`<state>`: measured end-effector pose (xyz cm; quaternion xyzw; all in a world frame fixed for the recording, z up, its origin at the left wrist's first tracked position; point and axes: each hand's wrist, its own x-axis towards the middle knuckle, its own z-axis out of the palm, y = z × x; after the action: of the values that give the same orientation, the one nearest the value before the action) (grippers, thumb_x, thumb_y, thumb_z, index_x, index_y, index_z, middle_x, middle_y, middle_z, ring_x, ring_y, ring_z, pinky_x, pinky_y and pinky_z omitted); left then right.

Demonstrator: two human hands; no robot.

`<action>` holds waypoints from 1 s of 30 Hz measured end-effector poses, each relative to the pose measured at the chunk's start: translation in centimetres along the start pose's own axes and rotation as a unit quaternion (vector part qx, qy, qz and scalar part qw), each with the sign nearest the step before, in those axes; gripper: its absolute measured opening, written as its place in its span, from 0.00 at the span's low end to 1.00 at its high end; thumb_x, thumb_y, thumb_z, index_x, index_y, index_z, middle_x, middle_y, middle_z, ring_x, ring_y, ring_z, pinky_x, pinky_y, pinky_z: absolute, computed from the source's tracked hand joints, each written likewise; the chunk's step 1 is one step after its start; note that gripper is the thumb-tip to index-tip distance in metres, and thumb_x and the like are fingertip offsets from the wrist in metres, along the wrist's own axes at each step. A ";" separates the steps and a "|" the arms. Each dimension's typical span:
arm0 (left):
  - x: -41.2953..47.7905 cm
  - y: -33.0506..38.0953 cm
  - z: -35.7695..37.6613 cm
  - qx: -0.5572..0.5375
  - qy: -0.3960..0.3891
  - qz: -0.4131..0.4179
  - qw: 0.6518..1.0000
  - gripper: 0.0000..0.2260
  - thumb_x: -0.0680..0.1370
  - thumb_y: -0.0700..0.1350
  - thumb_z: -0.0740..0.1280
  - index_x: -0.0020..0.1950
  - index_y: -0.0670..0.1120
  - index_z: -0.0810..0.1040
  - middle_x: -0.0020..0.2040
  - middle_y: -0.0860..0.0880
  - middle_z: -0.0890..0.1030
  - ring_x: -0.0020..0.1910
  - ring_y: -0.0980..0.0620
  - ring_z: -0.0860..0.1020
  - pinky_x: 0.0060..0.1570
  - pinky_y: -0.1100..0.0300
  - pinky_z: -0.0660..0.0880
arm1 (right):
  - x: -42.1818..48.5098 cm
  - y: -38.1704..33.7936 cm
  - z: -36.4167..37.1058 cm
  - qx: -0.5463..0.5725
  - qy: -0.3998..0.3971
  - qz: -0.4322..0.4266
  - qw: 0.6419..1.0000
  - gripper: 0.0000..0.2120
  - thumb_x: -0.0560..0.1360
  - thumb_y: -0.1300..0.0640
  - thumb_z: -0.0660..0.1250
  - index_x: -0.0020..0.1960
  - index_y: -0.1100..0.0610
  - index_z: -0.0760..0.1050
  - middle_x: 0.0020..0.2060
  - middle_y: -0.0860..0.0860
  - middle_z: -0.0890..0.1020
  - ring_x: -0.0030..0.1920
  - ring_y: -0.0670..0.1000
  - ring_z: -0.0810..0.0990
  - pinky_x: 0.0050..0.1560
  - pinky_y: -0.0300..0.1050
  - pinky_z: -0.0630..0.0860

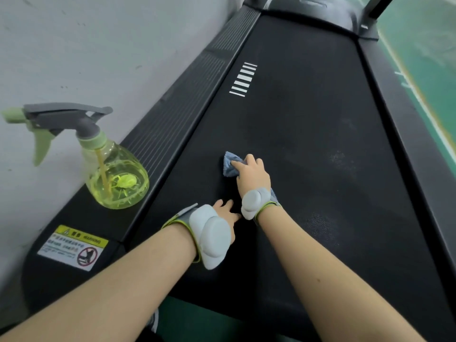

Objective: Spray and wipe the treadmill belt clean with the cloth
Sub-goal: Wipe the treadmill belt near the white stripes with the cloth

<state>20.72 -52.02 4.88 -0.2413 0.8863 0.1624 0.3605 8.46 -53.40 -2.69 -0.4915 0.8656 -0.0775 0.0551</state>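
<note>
The black treadmill belt [308,124] runs away from me, with white bars printed near its left edge. My right hand [253,175] presses a small blue cloth [230,165] flat on the belt near its left side; a corner of the cloth also shows beside my right wrist. My left hand [227,209] rests on the belt just behind the right one, fingers straight, holding nothing. A yellow-green spray bottle [116,176] with a grey and green trigger head stands upright on the left side rail, apart from both hands.
A pale wall runs close along the left. The left side rail [172,124] carries a yellow warning sticker [74,248] near me. The motor cover [318,13] closes the belt's far end. A green floor [424,45] lies to the right.
</note>
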 end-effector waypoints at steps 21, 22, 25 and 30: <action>5.7 2.6 3.3 0.047 -0.007 0.007 0.999 0.61 0.62 0.55 0.78 0.73 0.63 0.30 0.73 0.51 0.26 0.74 0.43 0.30 0.62 0.25 0.49 | -5.9 24.8 -5.3 -0.071 0.022 0.379 0.922 0.21 0.76 0.65 0.59 0.67 0.53 0.69 0.65 0.57 0.68 0.66 0.61 0.64 0.65 0.55 0.63; 5.7 2.6 3.3 0.052 -0.008 0.004 0.999 0.61 0.62 0.55 0.78 0.73 0.62 0.30 0.73 0.50 0.26 0.74 0.43 0.30 0.62 0.24 0.49 | -5.9 25.1 -5.5 -0.054 0.019 0.409 0.911 0.21 0.76 0.65 0.60 0.67 0.53 0.69 0.66 0.58 0.67 0.68 0.61 0.62 0.65 0.56 0.63; 5.9 2.8 3.4 0.052 -0.010 0.002 0.999 0.61 0.62 0.54 0.78 0.73 0.62 0.29 0.73 0.50 0.26 0.74 0.42 0.30 0.62 0.24 0.48 | -4.4 24.1 -5.5 -0.024 0.017 0.438 0.898 0.20 0.76 0.64 0.61 0.67 0.55 0.69 0.66 0.58 0.67 0.70 0.60 0.58 0.66 0.56 0.61; 5.9 2.9 3.1 0.035 -0.025 0.008 0.999 0.60 0.63 0.52 0.78 0.73 0.62 0.30 0.73 0.49 0.25 0.73 0.42 0.29 0.61 0.24 0.46 | -1.4 18.3 -3.9 -0.027 0.024 0.333 0.942 0.19 0.78 0.64 0.55 0.67 0.53 0.70 0.64 0.57 0.69 0.66 0.59 0.62 0.63 0.52 0.65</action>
<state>17.20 -50.04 -1.18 -0.2178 0.8839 0.1404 0.3893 -6.89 -42.67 -2.24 -0.1748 0.9827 -0.0431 0.0435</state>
